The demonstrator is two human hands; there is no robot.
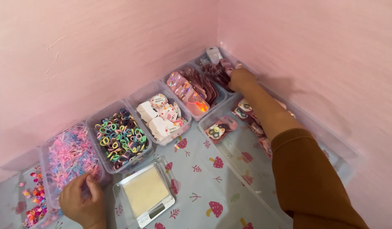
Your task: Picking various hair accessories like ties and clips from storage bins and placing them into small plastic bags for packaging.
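The right hand [240, 79] stretches to the far clear bin of dark pink carded accessories [219, 70], fingers hidden so its grasp is unclear, while the curled left hand [81, 199] steadies itself against the clear bin of pastel elastic bands [71, 154].

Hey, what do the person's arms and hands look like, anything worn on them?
The right arm wears a rust-brown sleeve pushed up past the elbow, leaving the forearm bare. The right hand and left hand are bare: no gloves, rings or watch visible. The left arm is out of frame.
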